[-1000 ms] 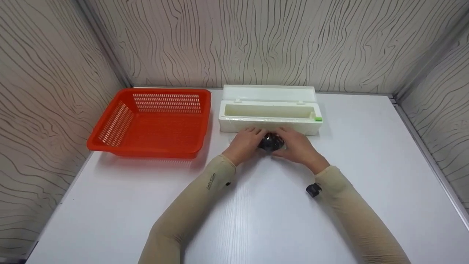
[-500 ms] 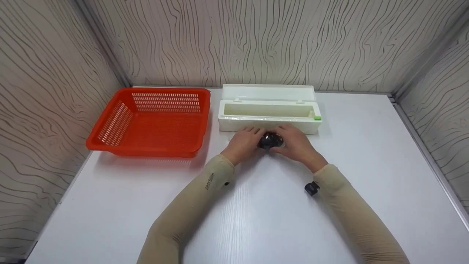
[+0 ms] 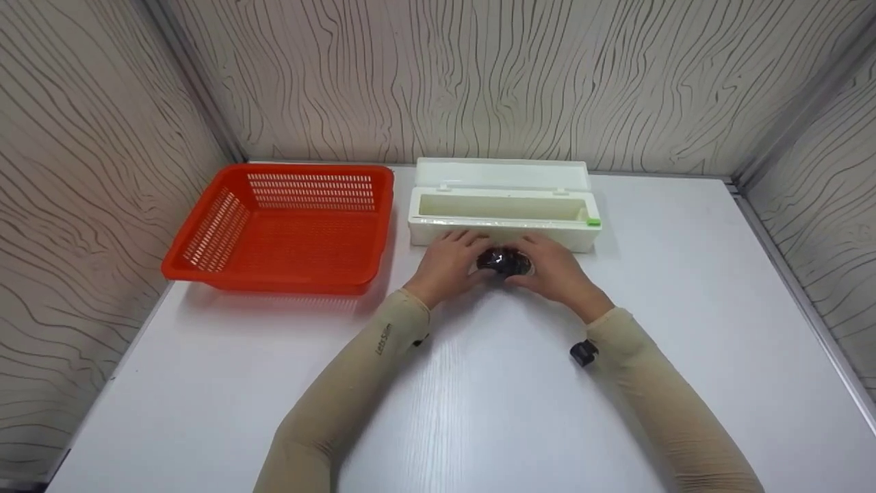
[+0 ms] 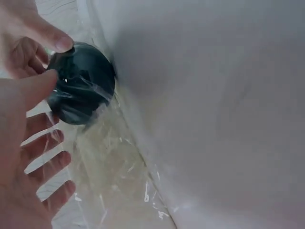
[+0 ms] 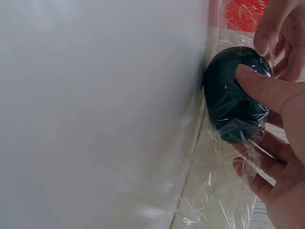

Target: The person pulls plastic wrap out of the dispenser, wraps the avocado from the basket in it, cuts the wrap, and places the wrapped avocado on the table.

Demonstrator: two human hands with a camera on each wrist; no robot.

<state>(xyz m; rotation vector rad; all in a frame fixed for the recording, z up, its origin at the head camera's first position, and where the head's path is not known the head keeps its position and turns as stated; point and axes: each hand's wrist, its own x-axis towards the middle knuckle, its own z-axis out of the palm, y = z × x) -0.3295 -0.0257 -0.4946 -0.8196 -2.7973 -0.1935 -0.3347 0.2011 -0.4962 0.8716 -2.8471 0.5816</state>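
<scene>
A smooth, dark green, rounded object (image 3: 501,261) wrapped in clear cling film sits on the table in front of a long white cling-film dispenser (image 3: 506,236). Its kind I cannot tell. My right hand (image 3: 558,270) holds it from the right, thumb (image 5: 259,83) across its face and fingers behind. On the left side, my left hand (image 3: 448,267) has its thumb (image 4: 40,86) against the object's edge and its other fingers (image 4: 52,160) spread behind the loose film (image 4: 114,162). Film partly covers those fingers.
An orange-red plastic basket (image 3: 294,246) with slotted sides stands on the left. The dispenser's lid (image 3: 503,174) is raised, and a green cutter slider (image 3: 593,222) sits at its right end. Patterned panels enclose the white table (image 3: 691,287) at the back and sides.
My left hand has shifted slightly left, and its thumb has come into sight at the near side of the wrapped object. The right hand has stayed almost still.
</scene>
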